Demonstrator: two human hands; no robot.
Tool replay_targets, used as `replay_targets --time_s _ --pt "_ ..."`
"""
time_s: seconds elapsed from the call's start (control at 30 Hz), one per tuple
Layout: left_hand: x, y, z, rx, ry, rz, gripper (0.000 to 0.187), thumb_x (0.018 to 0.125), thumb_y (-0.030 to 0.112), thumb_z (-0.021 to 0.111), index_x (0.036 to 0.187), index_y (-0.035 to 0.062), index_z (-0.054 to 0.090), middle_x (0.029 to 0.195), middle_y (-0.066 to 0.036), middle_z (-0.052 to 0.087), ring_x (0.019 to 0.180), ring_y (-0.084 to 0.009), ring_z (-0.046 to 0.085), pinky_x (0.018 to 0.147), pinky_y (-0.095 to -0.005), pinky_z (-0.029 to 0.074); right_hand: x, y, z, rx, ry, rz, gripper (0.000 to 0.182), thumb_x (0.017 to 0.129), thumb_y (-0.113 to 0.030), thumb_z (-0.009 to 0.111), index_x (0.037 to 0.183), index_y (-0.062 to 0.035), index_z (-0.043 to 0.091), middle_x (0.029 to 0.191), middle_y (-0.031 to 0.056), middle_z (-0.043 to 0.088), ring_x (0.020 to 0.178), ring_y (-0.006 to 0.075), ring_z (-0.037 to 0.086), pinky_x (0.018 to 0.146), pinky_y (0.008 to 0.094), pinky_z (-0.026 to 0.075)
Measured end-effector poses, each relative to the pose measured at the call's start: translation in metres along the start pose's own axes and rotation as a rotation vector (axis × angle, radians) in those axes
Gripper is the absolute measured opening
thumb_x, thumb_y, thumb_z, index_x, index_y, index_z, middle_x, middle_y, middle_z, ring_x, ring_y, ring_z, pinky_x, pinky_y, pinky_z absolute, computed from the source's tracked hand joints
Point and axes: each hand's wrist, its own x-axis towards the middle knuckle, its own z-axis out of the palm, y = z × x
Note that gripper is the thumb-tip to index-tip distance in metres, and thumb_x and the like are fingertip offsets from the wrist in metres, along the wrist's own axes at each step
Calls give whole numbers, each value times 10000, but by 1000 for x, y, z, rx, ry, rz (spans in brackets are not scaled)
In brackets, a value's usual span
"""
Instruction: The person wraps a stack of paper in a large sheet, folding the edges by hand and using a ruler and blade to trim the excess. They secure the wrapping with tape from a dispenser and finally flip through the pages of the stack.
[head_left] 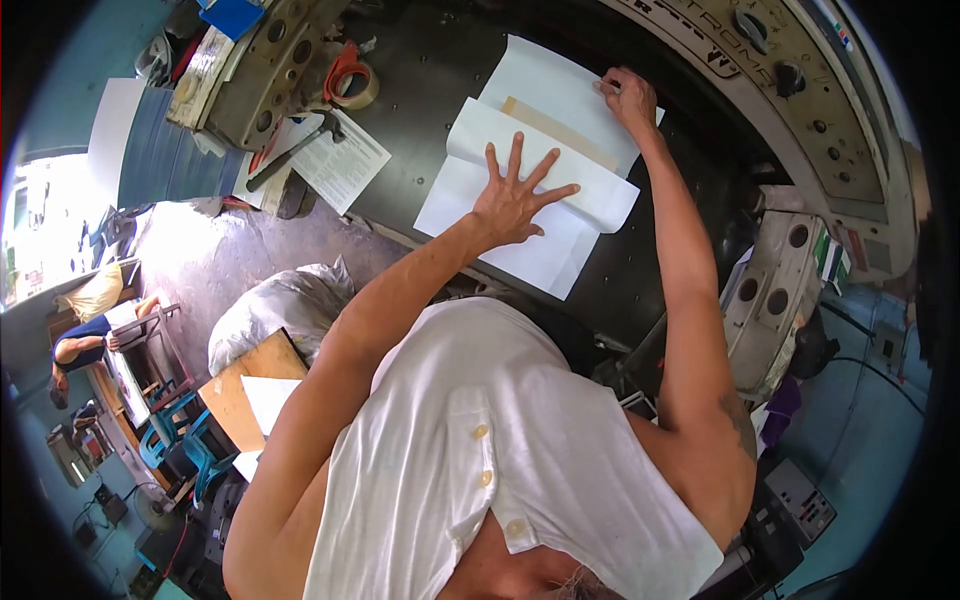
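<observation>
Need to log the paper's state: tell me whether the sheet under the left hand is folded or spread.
Folded: white sheet doubles over itself beneath the flat left hand.

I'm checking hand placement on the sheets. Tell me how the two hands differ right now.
The left hand lies flat, fingers spread wide, pressing the folded white sheet; the right hand is curled, pinching at the far edge of the upper sheet. The left sits nearer the body, the right reaches farther. Both are bare and touch paper on the dark machine table.

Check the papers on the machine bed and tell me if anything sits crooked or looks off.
The white sheets under the left hand lie fanned, edges not squared. A tan strip shows between them. The right hand pins the far corner. No tears or spills visible.
</observation>
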Motion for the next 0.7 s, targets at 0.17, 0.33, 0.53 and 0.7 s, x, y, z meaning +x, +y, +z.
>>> replay_targets --time_s 0.17,0.33,0.53,0.7 --pt "-1 0 3 -10 36 -5 974 778 656 728 1564 498 175 1679 -124 55 1437 -640 14 1009 -861 218 -58 -55 -23 -84 290 -352 126 753 -33 690 852 -104 723 811 42 606 823 258 618 740 401 470" --pt "-1 0 5 5 56 0 942 785 647 724 1557 501 204 1668 -123 109 1435 -623 85 1004 -860 226 -116 -89 -27 -187 314 -410 181 691 -14 676 855 -89 694 870 21 595 864 236 591 753 385 479" --pt "-1 1 11 36 34 0 836 830 633 689 1543 434 299 1583 -122 316 1404 -553 263 1012 -853 192 -155 -108 -6 -136 305 -406 237 657 -14 666 890 -59 682 887 38 595 877 251 577 779 387 489" --pt "-1 0 18 61 70 -4 771 847 608 684 1516 404 361 1534 -104 381 1393 -517 301 1014 -854 168 -163 -109 8 -106 284 -387 250 634 -8 671 882 -41 683 869 45 592 867 258 575 766 389 492"
